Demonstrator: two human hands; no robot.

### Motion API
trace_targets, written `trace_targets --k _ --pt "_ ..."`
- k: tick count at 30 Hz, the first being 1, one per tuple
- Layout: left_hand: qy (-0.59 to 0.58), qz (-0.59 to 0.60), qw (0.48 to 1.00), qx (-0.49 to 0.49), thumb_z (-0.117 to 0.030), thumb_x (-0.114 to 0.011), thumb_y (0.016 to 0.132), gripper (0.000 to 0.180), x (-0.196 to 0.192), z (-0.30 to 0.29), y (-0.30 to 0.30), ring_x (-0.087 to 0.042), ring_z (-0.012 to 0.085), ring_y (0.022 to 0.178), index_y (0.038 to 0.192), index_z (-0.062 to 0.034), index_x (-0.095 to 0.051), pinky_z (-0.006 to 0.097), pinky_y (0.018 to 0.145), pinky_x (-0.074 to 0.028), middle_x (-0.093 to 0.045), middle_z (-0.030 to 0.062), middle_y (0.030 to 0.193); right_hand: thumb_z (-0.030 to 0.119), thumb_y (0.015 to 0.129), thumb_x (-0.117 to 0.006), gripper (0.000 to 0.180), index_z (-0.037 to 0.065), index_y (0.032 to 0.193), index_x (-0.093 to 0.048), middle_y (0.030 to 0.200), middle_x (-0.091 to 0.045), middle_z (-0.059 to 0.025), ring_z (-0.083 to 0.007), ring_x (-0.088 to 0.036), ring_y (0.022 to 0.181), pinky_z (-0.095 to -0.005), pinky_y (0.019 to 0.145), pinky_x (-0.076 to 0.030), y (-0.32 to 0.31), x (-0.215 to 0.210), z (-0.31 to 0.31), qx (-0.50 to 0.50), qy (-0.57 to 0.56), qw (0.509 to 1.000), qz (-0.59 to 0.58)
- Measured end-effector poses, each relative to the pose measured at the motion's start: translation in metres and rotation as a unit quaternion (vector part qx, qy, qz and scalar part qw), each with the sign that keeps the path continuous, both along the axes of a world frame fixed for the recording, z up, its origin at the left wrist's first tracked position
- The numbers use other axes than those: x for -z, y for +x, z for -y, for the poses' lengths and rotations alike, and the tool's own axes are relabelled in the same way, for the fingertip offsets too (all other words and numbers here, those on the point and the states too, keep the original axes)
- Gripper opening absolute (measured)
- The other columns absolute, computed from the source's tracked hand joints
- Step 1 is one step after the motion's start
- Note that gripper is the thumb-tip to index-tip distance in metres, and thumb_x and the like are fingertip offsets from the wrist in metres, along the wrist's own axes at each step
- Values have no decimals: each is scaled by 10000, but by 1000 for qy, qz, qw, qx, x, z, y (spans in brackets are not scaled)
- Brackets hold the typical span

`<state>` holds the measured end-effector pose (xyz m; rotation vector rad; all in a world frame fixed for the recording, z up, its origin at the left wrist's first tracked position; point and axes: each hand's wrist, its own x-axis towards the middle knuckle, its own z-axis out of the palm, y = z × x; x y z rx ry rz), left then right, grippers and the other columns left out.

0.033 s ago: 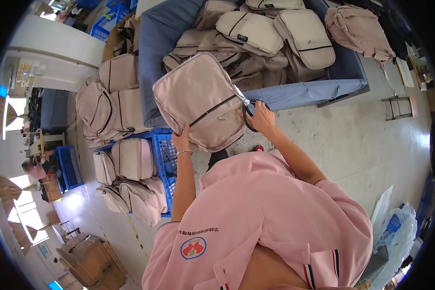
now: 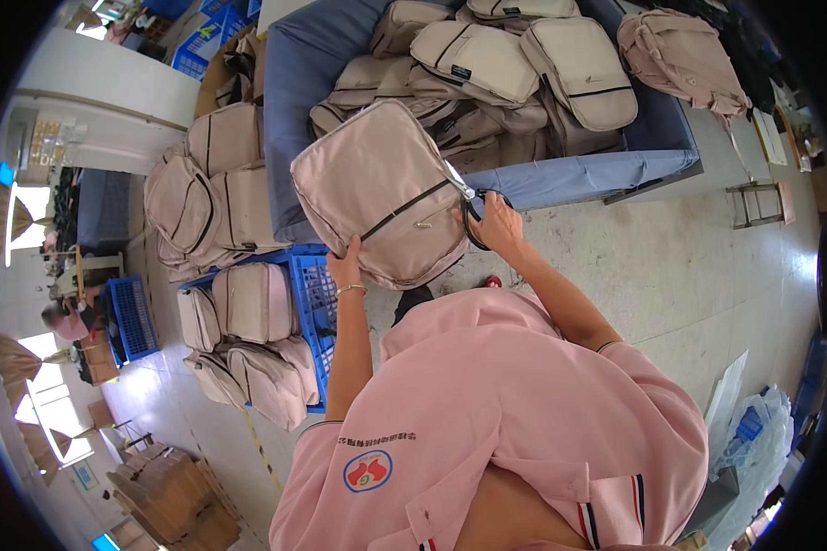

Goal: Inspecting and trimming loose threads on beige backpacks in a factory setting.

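I hold a beige backpack (image 2: 377, 188) up in front of me, its black-zipped front turned toward me. My left hand (image 2: 345, 264), a thin bracelet on its wrist, grips the bag's lower edge. My right hand (image 2: 498, 225) is at the bag's right edge and is closed on black-handled scissors (image 2: 469, 207). Their blades point up at the bag's corner. My pink sleeves and shirt fill the lower middle of the view.
A blue-covered table (image 2: 597, 170) behind the bag carries a pile of beige backpacks (image 2: 487, 55). More backpacks (image 2: 216, 184) are stacked at left on and around blue crates (image 2: 314, 303). A metal stool (image 2: 753, 202) stands at right, and a seated person (image 2: 64, 321) is at far left.
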<state>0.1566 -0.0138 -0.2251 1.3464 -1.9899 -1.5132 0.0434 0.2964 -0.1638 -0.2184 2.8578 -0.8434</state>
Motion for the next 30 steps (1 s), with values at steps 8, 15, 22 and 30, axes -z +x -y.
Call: trace_targets --k 8,15,22,30 --pt "56 -30 998 29 -390 -872 689 863 0 1 0 -581 295 1124 1277 115 -494 363 962 -461 -589 229 1264 632 848 -619 704 -64 920 -535 876 -656 -276 -452 -655 815 -506 711 -519 -6 2 5 1 -18 1000 -9" --pt "52 8 996 70 -371 -864 709 792 -22 1 -5 -603 258 1088 1247 96 -518 358 939 -473 -615 210 1228 606 861 -625 639 -28 881 -548 759 -640 -279 -472 -635 748 -526 685 -499 -2 13 11 15 -63 998 12" --pt "128 -22 990 49 -155 -764 815 409 -6 24 7 -650 192 949 1153 36 -636 308 853 -500 -699 114 1066 228 902 -594 260 -14 989 -635 789 -671 -195 -309 -640 697 -408 670 -505 -1 51 17 96 -204 974 -13" --pt "305 -317 898 12 -85 -743 831 386 -81 35 11 -643 138 911 1195 -19 -632 297 833 -505 -695 46 1058 364 954 -574 419 -53 956 -617 689 -589 -50 -146 -580 575 -300 517 -477 -8 63 19 165 -474 862 68"
